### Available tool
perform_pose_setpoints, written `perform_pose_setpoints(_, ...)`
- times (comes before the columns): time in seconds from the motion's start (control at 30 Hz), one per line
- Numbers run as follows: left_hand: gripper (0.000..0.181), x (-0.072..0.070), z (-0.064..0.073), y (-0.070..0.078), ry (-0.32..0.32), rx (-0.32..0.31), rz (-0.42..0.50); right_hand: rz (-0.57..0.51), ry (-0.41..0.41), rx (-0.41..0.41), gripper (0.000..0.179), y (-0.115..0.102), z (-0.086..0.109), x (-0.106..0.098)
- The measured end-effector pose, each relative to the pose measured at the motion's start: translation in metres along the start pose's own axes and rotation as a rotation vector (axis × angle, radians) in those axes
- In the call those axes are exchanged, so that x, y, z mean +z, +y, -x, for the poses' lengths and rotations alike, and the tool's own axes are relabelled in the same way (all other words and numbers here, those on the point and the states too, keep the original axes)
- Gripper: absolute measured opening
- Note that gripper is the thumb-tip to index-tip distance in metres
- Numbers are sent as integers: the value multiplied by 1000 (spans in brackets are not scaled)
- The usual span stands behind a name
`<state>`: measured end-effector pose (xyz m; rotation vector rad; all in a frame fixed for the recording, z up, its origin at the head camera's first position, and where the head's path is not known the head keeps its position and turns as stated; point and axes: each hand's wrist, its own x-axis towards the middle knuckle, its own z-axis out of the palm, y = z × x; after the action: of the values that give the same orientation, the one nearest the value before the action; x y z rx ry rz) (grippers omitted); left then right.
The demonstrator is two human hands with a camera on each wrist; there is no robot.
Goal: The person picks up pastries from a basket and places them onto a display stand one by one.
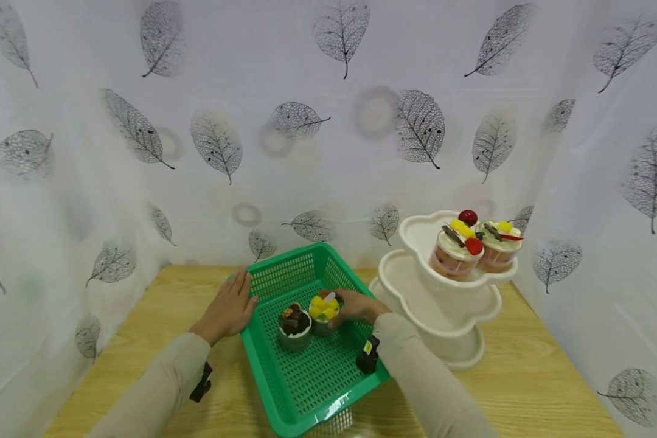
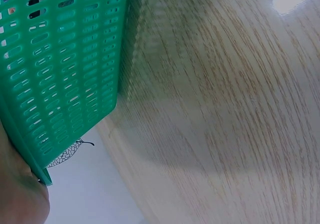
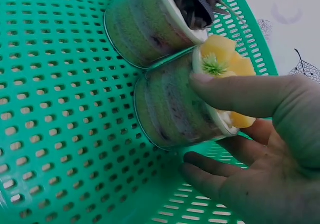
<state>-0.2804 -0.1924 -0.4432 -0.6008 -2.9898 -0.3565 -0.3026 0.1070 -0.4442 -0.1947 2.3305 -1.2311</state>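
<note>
A green plastic basket (image 1: 317,389) on the table holds two clear dessert cups with layered filling. One cup has a dark chocolate topping (image 1: 294,325); the other, right beside it, is a mango-topped dessert cup (image 3: 175,101) with yellow cubes and a green sprig. My right hand (image 1: 356,306) reaches into the basket and grips the mango-topped cup near its rim, thumb (image 3: 235,89) on one side and fingers curled at the other. My left hand (image 1: 227,307) rests on the basket's left rim with its fingers extended; only part of it shows in the left wrist view.
A white tiered stand (image 1: 443,301) with scalloped trays is to the right of the basket. Its top tier carries two fruit-topped dessert cups (image 1: 453,258). Behind the wooden table (image 1: 531,371) hangs a leaf-patterned curtain (image 1: 306,182), which also runs along both sides.
</note>
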Motion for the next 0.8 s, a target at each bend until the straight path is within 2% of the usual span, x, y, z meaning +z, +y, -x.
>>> perform_pose_setpoints(0.47,58,-2,0,2,-6,-10,-10,10,97,-38,83,0,0,5)
perform_pose_setpoints(0.63,59,-2,0,2,-2,-5,-10,15,103,-69,79,-9,3,-2)
perform_pose_setpoints(0.8,60,-1,1,0,-2,-6,-12,-55,92,-79,79,-20,13,-12)
